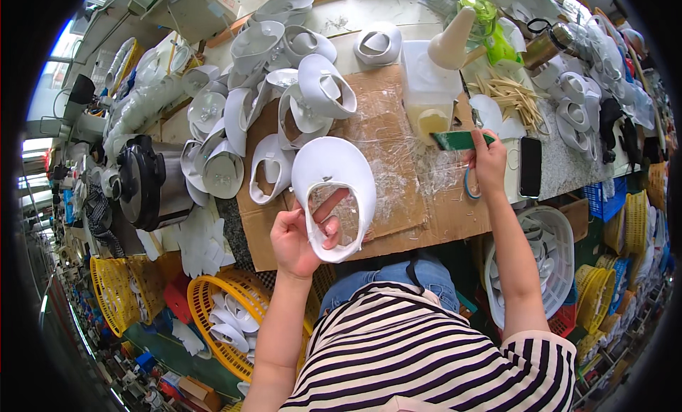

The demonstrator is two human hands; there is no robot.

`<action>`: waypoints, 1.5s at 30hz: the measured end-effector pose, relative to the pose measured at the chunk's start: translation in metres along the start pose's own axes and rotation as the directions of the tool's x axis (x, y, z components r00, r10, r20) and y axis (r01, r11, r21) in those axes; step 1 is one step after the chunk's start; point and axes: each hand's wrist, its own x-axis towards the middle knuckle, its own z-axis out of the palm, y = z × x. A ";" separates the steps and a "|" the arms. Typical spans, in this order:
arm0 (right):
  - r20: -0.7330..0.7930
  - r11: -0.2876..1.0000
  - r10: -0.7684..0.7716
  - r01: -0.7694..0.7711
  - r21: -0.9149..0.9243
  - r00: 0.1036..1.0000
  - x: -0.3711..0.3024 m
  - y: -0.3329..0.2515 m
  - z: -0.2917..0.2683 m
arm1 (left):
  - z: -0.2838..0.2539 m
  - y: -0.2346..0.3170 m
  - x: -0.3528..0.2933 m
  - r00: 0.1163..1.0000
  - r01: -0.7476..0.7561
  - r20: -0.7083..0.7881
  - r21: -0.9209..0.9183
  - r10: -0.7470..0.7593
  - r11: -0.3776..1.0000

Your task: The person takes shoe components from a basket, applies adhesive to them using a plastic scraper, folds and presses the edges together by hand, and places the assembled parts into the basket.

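The left hand [295, 248] had its grip closed on a white moulded shell [332, 160], a rounded piece with a large opening; fingers showed through that opening. The shell was held above the near edge of a cardboard sheet [398, 156], which lay on the table [348, 18] and bore whitish smears. The right hand [489, 163] had a narrow grip, pinching a flat green strip [455, 140] between thumb and fingers. The strip's left end was beside the base of a translucent container [426, 74]; contact between the two could not be confirmed.

Further white shells [323, 82] stood clustered on the far left, some leaning against others. A metal pot with a black lid [170, 181] stood left of that cluster. To the right of the container lay a heap of wooden sticks [508, 96], with a black smartphone [530, 167] nearer. Below the table's near edge, a yellow basket [201, 323] on the left held white pieces.
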 end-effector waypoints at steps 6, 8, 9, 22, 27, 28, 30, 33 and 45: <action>0.425 0.788 -0.056 -0.221 0.574 0.903 -0.036 -0.086 0.045 | -0.004 -0.003 0.003 0.999 0.047 0.019 0.066 -0.048 0.997; 0.421 0.842 -0.192 -0.072 0.535 0.886 -0.041 -0.104 0.068 | 0.001 -0.004 0.006 0.996 0.067 0.059 0.072 -0.071 0.995; 0.427 0.872 -0.323 0.091 0.481 0.844 -0.043 -0.107 0.073 | 0.004 -0.005 0.007 0.994 0.056 0.095 0.056 -0.061 0.997; 0.143 0.750 -0.061 -0.049 0.660 0.988 -0.147 -0.072 0.123 | 0.009 0.007 0.029 0.934 -0.346 0.045 -0.131 0.354 0.929; 0.269 0.716 -0.157 -0.078 0.693 0.950 -0.161 -0.067 0.123 | 0.009 0.010 0.036 0.918 -0.395 -0.087 -0.115 0.387 0.911; 0.243 0.691 -0.194 -0.043 0.721 0.950 -0.158 -0.068 0.121 | 0.008 0.012 0.036 0.927 -0.374 -0.054 -0.151 0.370 0.915; 0.169 0.717 -0.370 0.165 0.677 0.913 -0.144 -0.072 0.121 | 0.010 0.012 0.036 0.941 -0.330 0.017 -0.179 0.338 0.927; 0.170 0.703 -0.597 0.411 0.580 0.784 -0.131 -0.080 0.121 | 0.018 0.006 0.032 0.948 -0.300 0.042 -0.215 0.316 0.929; 0.166 0.671 -0.550 0.315 0.671 0.819 -0.110 -0.094 0.103 | 0.022 0.006 0.017 0.958 -0.230 0.096 -0.294 0.268 0.928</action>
